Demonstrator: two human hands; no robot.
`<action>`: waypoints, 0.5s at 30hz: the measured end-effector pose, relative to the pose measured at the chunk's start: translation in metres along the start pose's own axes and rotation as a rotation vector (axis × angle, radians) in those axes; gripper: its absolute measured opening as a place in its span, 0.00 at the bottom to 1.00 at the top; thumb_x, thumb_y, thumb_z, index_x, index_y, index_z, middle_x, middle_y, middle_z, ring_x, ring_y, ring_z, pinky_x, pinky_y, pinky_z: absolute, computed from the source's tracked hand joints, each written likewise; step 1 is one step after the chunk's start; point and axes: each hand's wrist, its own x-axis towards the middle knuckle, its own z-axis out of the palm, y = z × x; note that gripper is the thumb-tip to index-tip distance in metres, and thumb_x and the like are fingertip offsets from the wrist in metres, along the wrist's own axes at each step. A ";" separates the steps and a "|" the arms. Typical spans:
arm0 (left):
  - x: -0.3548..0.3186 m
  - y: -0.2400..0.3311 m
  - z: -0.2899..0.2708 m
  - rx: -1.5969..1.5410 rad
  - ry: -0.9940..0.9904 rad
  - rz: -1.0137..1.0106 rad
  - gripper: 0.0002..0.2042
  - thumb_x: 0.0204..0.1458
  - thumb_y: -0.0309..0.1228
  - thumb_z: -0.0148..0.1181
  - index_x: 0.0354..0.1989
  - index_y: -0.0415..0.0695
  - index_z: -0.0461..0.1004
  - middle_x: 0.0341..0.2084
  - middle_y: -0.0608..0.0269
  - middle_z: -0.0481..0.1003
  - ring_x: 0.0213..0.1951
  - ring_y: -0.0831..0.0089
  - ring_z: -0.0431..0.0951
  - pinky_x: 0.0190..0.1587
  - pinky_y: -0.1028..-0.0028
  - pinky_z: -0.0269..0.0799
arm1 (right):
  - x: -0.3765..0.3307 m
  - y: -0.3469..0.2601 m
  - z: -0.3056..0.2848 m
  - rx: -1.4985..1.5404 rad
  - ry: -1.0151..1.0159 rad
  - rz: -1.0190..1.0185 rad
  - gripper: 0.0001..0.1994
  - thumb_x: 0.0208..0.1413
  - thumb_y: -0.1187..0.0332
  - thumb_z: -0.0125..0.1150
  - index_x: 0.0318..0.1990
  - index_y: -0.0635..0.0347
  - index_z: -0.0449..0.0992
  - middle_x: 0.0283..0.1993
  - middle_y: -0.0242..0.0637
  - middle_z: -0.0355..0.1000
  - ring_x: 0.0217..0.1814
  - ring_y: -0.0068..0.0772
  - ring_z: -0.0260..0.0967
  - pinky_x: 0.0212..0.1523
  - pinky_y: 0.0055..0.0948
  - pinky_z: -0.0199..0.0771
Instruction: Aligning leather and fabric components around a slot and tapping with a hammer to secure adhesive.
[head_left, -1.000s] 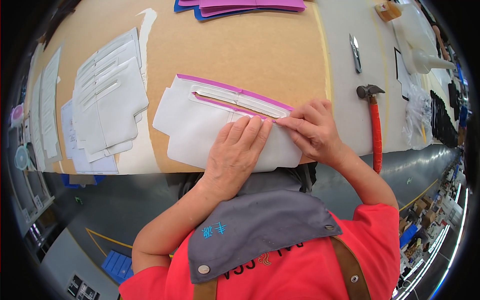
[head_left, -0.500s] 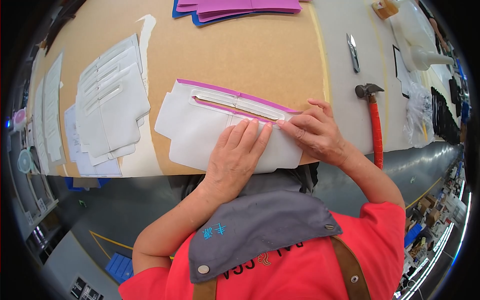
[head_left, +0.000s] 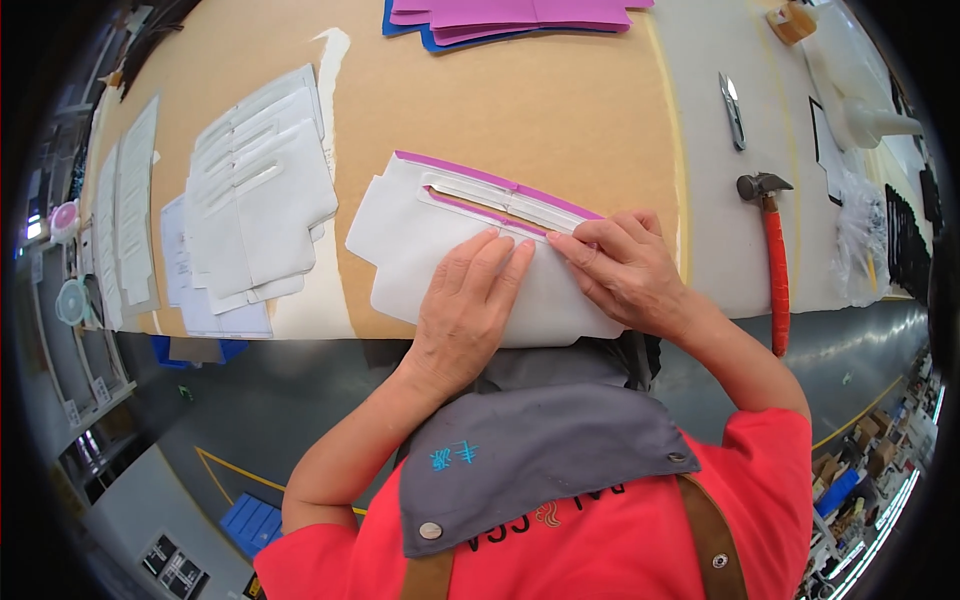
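Note:
A white sheet panel (head_left: 400,285) with a pink top edge (head_left: 455,166) lies at a slant on the table's near edge. A long slot (head_left: 478,210), pink along its lower lip, runs through its upper part. My left hand (head_left: 465,305) rests on the panel below the slot, fingers stretched out and lying flat, holding nothing. At the slot's right end my right hand (head_left: 635,268) is closed in a pinch on the panel's lower slot edge. The right fingers hide that end of the slot and the panel's right side.
Stacked white slotted panels (head_left: 270,215) lie to the left, with more white pieces (head_left: 135,200) beyond. Pink and blue sheets (head_left: 530,25) sit at the far edge. To the right are snips (head_left: 733,112), a red-handled hammer (head_left: 776,250) and a plastic bag (head_left: 858,240).
The whole view has shifted, so the table's things appear farther right. Relative to the panel, both hands have moved left along the slot, and the right fingers now cover its right end.

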 end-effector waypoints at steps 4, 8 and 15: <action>0.002 -0.005 -0.002 0.055 -0.006 -0.054 0.30 0.49 0.16 0.56 0.64 0.41 0.73 0.54 0.57 0.70 0.57 0.59 0.71 0.59 0.62 0.68 | -0.001 0.001 0.002 -0.068 0.003 -0.070 0.22 0.47 0.72 0.71 0.54 0.57 0.81 0.45 0.25 0.71 0.42 0.28 0.69 0.48 0.33 0.63; 0.000 -0.004 -0.001 0.057 -0.041 -0.075 0.31 0.47 0.16 0.57 0.65 0.41 0.72 0.55 0.59 0.68 0.57 0.60 0.69 0.60 0.62 0.65 | -0.001 -0.002 0.004 -0.111 0.010 -0.086 0.23 0.46 0.72 0.70 0.54 0.57 0.81 0.44 0.23 0.71 0.41 0.26 0.69 0.48 0.32 0.62; -0.002 -0.008 0.001 0.087 -0.077 -0.054 0.32 0.46 0.17 0.58 0.66 0.42 0.70 0.56 0.59 0.68 0.59 0.61 0.69 0.60 0.62 0.64 | -0.001 -0.003 0.003 -0.151 0.002 -0.083 0.24 0.45 0.71 0.69 0.54 0.57 0.82 0.44 0.22 0.70 0.41 0.24 0.69 0.48 0.31 0.62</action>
